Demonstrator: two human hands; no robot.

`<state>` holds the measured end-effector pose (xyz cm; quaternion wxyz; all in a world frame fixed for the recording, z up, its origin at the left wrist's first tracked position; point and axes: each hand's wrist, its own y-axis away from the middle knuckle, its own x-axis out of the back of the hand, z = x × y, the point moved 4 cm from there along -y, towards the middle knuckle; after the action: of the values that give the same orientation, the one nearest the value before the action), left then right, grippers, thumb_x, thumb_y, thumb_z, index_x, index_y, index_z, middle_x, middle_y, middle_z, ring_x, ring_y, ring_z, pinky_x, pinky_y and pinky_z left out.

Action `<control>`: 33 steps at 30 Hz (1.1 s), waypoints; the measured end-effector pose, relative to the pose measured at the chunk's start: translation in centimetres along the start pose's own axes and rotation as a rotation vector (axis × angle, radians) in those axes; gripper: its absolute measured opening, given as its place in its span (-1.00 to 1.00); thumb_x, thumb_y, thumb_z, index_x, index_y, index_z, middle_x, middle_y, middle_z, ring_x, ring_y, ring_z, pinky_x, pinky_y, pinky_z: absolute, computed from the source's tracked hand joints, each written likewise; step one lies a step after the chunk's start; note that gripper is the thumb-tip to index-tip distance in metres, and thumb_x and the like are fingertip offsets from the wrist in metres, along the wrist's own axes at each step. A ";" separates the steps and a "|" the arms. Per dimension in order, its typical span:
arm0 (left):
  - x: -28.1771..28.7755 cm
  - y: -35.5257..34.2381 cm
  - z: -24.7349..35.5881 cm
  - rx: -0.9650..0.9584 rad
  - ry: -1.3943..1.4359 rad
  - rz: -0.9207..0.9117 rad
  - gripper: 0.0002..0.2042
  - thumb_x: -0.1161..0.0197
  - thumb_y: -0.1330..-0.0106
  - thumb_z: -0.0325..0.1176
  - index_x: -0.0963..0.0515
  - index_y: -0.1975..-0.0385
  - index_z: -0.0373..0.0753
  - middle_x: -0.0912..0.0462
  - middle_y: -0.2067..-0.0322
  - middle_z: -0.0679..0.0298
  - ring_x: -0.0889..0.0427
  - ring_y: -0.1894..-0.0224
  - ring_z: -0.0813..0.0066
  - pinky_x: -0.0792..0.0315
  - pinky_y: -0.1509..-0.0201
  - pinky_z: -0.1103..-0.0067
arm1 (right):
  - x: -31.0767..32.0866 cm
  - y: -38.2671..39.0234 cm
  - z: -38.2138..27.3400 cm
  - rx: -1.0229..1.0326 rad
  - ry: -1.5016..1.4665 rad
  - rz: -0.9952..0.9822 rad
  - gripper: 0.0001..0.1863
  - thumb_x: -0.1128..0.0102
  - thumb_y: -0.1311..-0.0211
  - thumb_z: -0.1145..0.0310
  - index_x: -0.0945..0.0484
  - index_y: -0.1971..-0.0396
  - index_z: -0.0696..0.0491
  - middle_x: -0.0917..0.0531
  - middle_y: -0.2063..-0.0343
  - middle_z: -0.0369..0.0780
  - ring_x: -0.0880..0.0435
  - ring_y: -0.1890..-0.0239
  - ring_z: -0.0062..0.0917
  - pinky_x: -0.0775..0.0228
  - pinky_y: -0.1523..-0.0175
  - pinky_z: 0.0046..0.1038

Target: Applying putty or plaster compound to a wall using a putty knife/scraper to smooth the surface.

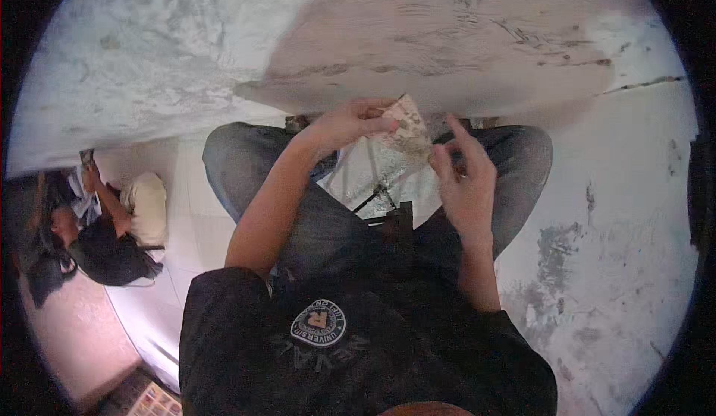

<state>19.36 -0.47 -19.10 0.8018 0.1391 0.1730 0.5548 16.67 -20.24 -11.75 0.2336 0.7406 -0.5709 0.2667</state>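
A small pale pink, patterned piece [406,129] with dark blotches and a pointed top is held up over my lap. It looks like cloth or paper; I cannot tell which. My left hand [354,127] pinches its left side between thumb and fingers. My right hand [466,177] is at its lower right corner, index finger raised and the other fingers curled in toward the thumb. Whatever lies between those fingertips is too small and blurred to name. Below the piece, between my bent legs, is a crinkled silvery-white sheet [347,177] with a dark cord [377,192] across it.
In front of my knees spreads a pale, stained surface [186,58] with a shadow over it. A similar scuffed surface [611,244] lies to my right. At the far left another person [112,241] sits with a small dark object in hand. A colourful printed item [154,401] is at lower left.
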 end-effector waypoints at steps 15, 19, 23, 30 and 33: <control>-5.0 -5.2 -3.7 -0.134 0.646 -0.010 -0.49 -0.03 -0.43 -0.01 -0.26 -0.24 -0.20 -0.44 -0.11 0.29 -0.37 -0.18 0.47 -0.22 -0.28 0.48 | -1.7 -5.4 -2.7 0.489 -0.931 -0.215 -0.58 0.17 -0.48 0.17 -0.52 0.35 0.21 -0.43 0.66 -0.32 -0.23 0.68 -0.66 -0.07 0.51 -0.60; -5.1 -5.4 -2.9 -0.294 0.691 -0.011 -0.51 0.01 -0.44 -0.02 -0.24 -0.26 -0.14 -0.38 -0.16 0.29 -0.33 -0.22 0.48 -0.23 -0.26 0.50 | -2.7 -6.0 -4.2 0.730 -0.595 -0.154 -0.63 -0.03 -0.40 0.18 -0.55 0.48 0.18 -0.28 0.75 -0.42 -0.15 0.68 -0.76 0.09 0.58 -0.65; -6.4 -6.0 -2.0 -0.147 0.858 0.060 -0.47 0.07 -0.46 -0.01 -0.08 -0.33 -0.10 -0.28 -0.22 0.24 -0.24 -0.28 0.44 -0.22 -0.26 0.49 | -1.7 -7.1 -3.1 0.639 -0.590 0.044 -0.42 0.17 -0.44 -0.07 -0.46 0.57 0.14 -0.24 0.78 -0.39 -0.12 0.70 -0.71 0.09 0.61 -0.66; -7.8 -7.4 -0.9 -0.217 0.979 0.102 -0.43 0.20 -0.48 -0.03 0.09 -0.37 -0.16 -0.24 -0.26 0.15 -0.24 -0.27 0.31 -0.11 -0.31 0.41 | -1.1 -8.0 -2.0 0.443 -0.989 -0.040 -0.33 0.48 -0.48 -0.13 -0.45 0.53 0.08 -0.33 0.81 -0.35 -0.19 0.71 -0.66 -0.09 0.49 -0.54; -8.3 -6.7 -0.4 -0.235 0.966 0.045 -0.47 0.27 -0.49 0.00 -0.01 -0.33 -0.18 -0.29 -0.20 0.15 -0.26 -0.24 0.31 -0.12 -0.30 0.40 | -1.1 -8.1 -2.5 0.513 -0.893 -0.059 -0.33 0.47 -0.48 -0.12 -0.44 0.55 0.09 -0.32 0.81 -0.34 -0.19 0.71 -0.66 -0.06 0.47 -0.52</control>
<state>22.11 -10.58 -21.16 0.6282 -0.2212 0.4579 0.5889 24.03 -15.91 -10.92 -0.2148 0.8316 -0.5099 0.0491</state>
